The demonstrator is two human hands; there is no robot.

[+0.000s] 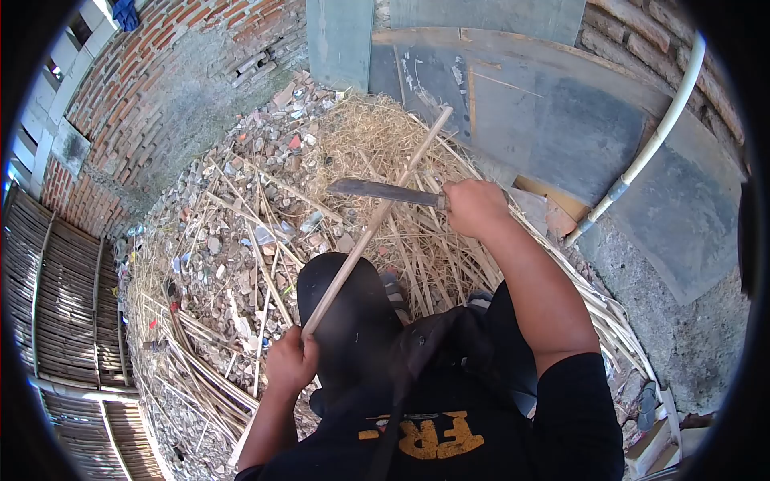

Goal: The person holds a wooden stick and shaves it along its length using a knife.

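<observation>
My left hand [290, 362] is closed around the lower end of a long pale strip of split bamboo [346, 268]. The strip slants up and away to the right, past my knee. In my right hand [475, 210] is the handle of a machete [385, 191], its dark blade pointing left. Where they cross, the blade lies over the strip; whether it touches or bites into the strip I cannot tell. Below the hands, a pile of fine shavings [365, 132] covers the ground.
Rubble [233, 268] and loose bamboo strips [212, 373] cover the ground around my feet. A brick wall [172, 88] stands behind, grey panels [529, 120] lean at the right, and a white pipe [658, 144] slopes there. A woven bamboo screen [68, 297] is on the left.
</observation>
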